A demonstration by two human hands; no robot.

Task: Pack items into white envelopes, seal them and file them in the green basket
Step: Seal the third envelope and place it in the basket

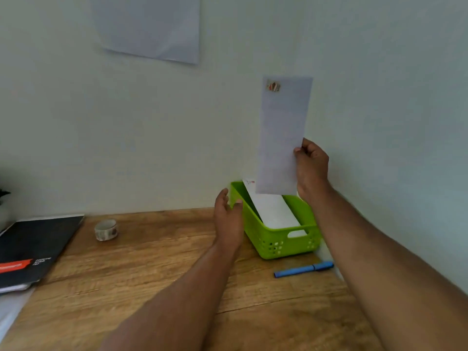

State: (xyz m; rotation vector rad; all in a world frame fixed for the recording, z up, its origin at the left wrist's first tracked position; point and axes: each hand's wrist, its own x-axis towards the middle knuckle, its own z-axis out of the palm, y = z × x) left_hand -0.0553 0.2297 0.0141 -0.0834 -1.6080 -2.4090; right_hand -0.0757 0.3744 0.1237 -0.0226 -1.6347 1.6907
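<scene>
Now the right hand (312, 163) pinches an envelope (282, 138) upright above the green basket (278, 245); the left hand (228, 214) hovers open beside its rim. Best lowered straight, sliding in alongside the envelope already filed (274, 211).

Green basket (283, 245): far right corner, walls behind and to its right; top open, one envelope (274, 211) leaning inside. Left hand (229, 219) at basket's left rim. Pen (304, 269) just in front. Tape roll (105, 229), folder (33, 249): table (152, 274) left side, well apart.
</scene>
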